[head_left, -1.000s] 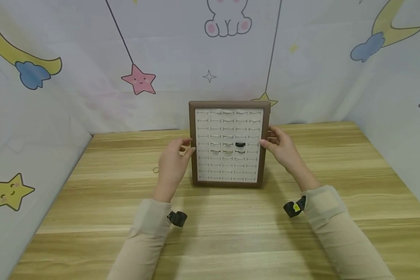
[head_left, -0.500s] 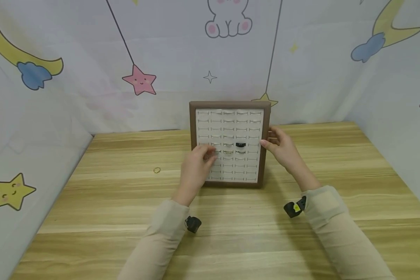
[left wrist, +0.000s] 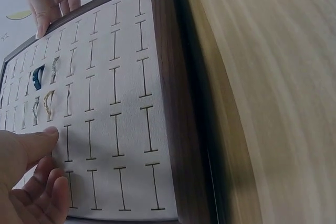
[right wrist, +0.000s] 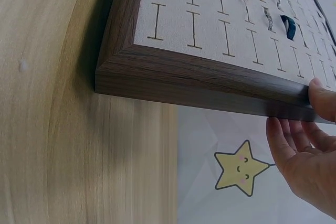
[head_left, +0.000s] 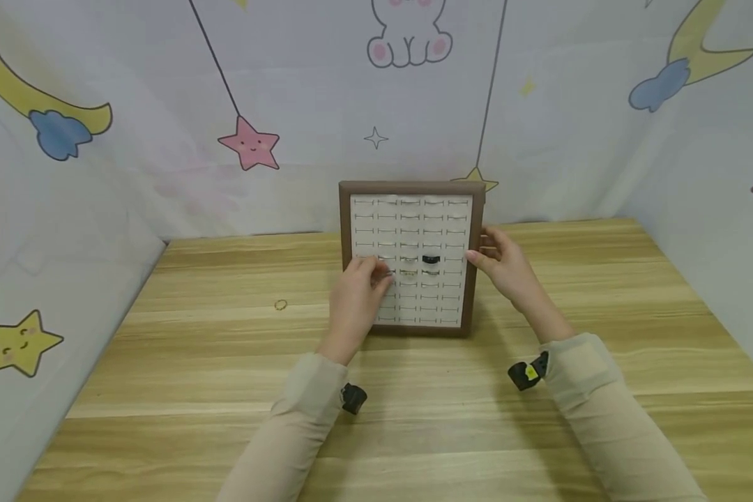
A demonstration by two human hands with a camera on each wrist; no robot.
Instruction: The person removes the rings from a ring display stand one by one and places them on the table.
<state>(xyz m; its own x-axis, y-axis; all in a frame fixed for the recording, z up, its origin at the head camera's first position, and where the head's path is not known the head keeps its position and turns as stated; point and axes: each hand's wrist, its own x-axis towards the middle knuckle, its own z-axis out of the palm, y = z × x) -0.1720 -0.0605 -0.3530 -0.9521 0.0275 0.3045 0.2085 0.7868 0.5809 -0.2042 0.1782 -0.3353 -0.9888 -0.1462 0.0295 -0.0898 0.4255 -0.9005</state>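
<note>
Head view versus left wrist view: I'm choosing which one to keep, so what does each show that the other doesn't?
Only the head view shows the loose ring lying on the wooden table left of the board, the printed backdrop, both sleeves, and the left hand from behind.

Only the left wrist view shows that hand's thumb resting on the white pad with nothing visibly pinched, and the slots up close.

Both show the ring display board, its black ring, and the right hand gripping the board's edge.
</note>
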